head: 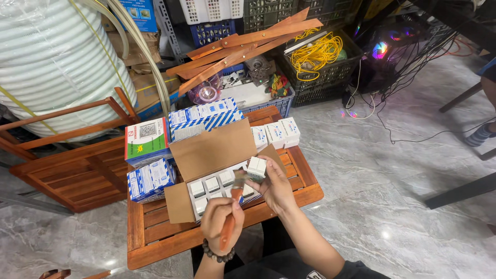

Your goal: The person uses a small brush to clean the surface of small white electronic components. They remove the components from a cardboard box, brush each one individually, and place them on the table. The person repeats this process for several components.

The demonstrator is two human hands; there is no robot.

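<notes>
My right hand (276, 187) pinches a small white boxed part (257, 167) by its sides, fingers closed round it just above the open cardboard box (214, 155) on the wooden slatted surface (155, 232). It seems light and stiff, though its card corners would likely crush, so I grip gently. My left hand (221, 219) is wrapped round the brush (233, 206) at its orange handle (smooth, probably a bit slippery), bristles touching the part.

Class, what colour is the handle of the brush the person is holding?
Orange-brown, on the brush in the left hand, seen in the head view.
</notes>
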